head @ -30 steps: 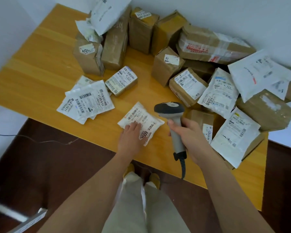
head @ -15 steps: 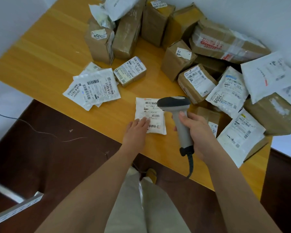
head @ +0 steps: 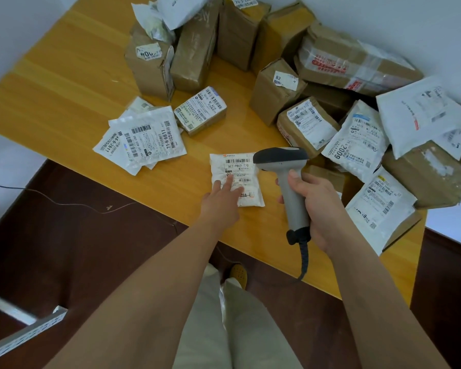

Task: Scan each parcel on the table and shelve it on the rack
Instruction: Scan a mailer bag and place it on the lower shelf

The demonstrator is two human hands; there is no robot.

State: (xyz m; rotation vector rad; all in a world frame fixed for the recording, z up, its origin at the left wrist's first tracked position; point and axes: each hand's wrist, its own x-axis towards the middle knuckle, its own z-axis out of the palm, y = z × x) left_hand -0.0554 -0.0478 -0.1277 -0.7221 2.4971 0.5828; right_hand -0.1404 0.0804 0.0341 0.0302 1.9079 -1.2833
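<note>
Near edge of surface (head: pixel 64 83): left hand (head: pixel 220 202) flat on white pouch (head: pixel 236 179), right hand (head: pixel 321 206) gripping scanner (head: pixel 285 169); boxes (head: pixel 277 91) heaped far right, mailers (head: pixel 141 139) left.

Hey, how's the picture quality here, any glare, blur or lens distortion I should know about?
Head view: soft, even light and faint shadows; mild sheen on the table, no harsh glare. Wide-angle bending curves the table edges. Large print on the white pouch under the left hand reads; its fine print blurs. The scanner in the right hand is sharp.

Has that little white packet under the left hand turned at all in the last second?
Yes. The white packet has turned from skewed to roughly square with the table's front edge.
</note>
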